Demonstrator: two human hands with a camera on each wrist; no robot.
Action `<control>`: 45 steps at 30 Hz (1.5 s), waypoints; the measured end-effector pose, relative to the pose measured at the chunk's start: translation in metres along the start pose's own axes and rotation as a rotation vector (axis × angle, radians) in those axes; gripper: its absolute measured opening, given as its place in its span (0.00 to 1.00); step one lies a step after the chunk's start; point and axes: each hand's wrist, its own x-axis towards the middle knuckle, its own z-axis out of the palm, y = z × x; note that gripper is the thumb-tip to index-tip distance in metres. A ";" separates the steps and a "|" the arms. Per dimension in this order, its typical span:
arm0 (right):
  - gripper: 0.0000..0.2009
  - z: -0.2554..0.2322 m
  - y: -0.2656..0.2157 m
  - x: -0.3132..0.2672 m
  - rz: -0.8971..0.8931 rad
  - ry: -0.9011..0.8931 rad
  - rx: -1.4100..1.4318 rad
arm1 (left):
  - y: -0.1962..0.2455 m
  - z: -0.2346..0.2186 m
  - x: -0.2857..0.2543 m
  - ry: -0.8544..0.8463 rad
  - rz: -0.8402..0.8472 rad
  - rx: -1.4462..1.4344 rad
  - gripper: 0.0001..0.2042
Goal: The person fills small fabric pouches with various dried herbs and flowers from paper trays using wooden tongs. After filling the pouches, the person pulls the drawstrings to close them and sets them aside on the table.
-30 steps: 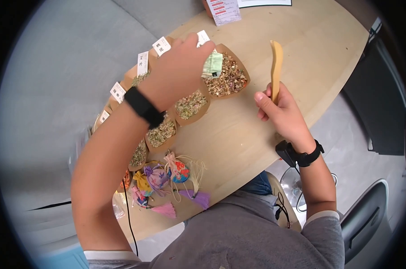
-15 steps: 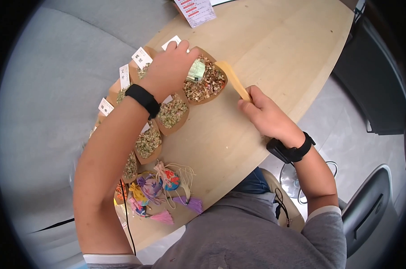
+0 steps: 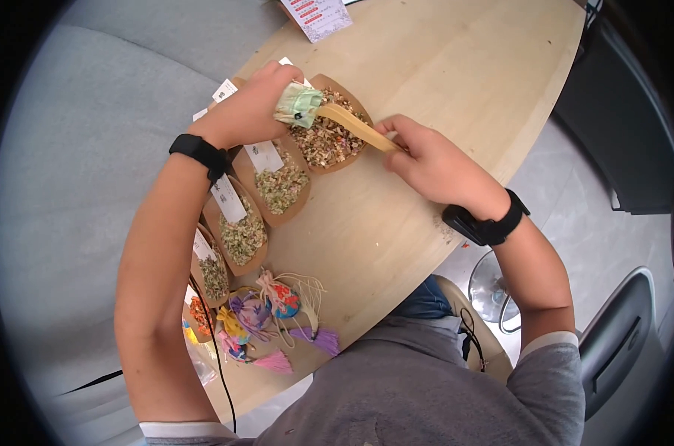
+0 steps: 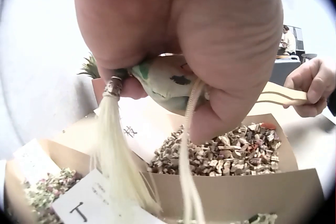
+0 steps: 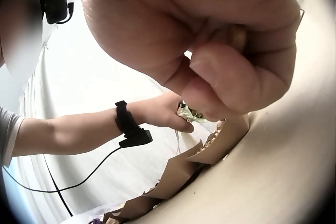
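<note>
My left hand (image 3: 255,108) grips a small pale green cloth pouch (image 3: 298,104) over a brown paper tray (image 3: 329,82) of chopped dried herbs (image 3: 326,149). From the pouch hang a cream tassel (image 4: 118,150) and a pale cord (image 4: 187,182), both plain in the left wrist view. My right hand (image 3: 439,163) pinches the handle of a slim, pale wooden scoop (image 3: 357,128). The scoop's far end lies right at the pouch's gathered mouth. In the left wrist view, my left hand hides that end.
More paper trays of herbs, with white label cards (image 3: 230,201), curve along the table's left side. Several colourful sachets (image 3: 253,311) with tassels lie near the front edge. A printed card (image 3: 316,16) stands at the back. A black cable (image 3: 216,342) hangs beside my left arm.
The scoop has swung from upright, down and left, to the pouch's mouth. My left hand has turned, bringing the pouch's mouth toward the scoop.
</note>
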 end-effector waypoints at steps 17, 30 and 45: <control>0.13 0.008 -0.022 0.068 -0.287 -0.001 -0.237 | -0.011 0.002 -0.002 -0.021 0.169 -0.052 0.30; 0.13 -0.004 -0.012 0.069 -0.290 -0.032 -0.235 | 0.002 0.001 0.002 -0.030 0.169 0.164 0.31; 0.13 -0.013 -0.013 0.048 -0.252 -0.034 -0.311 | 0.005 0.003 0.005 0.008 0.167 0.215 0.32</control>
